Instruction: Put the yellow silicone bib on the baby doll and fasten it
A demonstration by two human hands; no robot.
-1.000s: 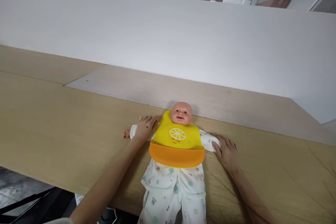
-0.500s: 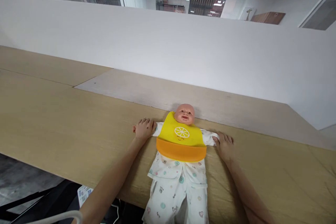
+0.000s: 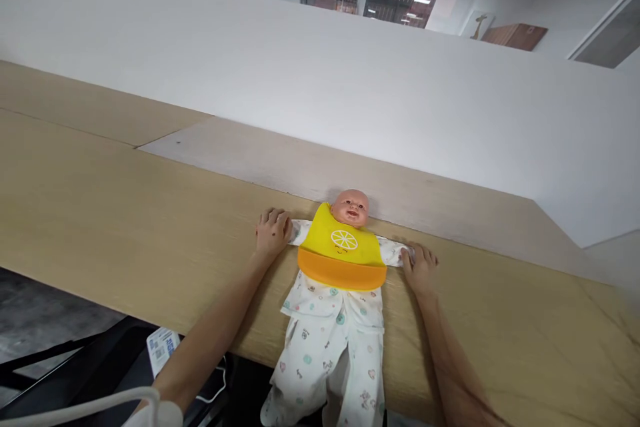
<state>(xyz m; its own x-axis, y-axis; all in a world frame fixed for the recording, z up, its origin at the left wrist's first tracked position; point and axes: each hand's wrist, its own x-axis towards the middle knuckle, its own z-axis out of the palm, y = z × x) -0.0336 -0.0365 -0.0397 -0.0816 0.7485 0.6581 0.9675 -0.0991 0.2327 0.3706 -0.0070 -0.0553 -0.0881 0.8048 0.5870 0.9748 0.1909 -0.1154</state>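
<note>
A baby doll [image 3: 351, 208] lies on its back on the wooden table [image 3: 150, 227], head toward the wall and legs hanging past the near edge. It wears white printed clothes [image 3: 320, 340] and a yellow bib [image 3: 345, 240] with a lemon-slice face and an orange catch pocket. My left hand [image 3: 273, 232] is closed around the end of the doll's sleeve on the left. On the other side, my right hand [image 3: 419, 267] grips the cuff of the opposite sleeve. Both doll arms are stretched out sideways, and the doll's hands are hidden under mine.
A low white partition [image 3: 300, 73] runs behind the table, with a glassed office beyond it. Below the near edge at left are a black bag-like object [image 3: 95, 373], a white printed label [image 3: 163, 349] and a white cable [image 3: 100, 401].
My view has tilted slightly, so the table and doll sit a little higher in the picture. The doll's small hand beside my left hand has become covered. Both hands keep their hold.
</note>
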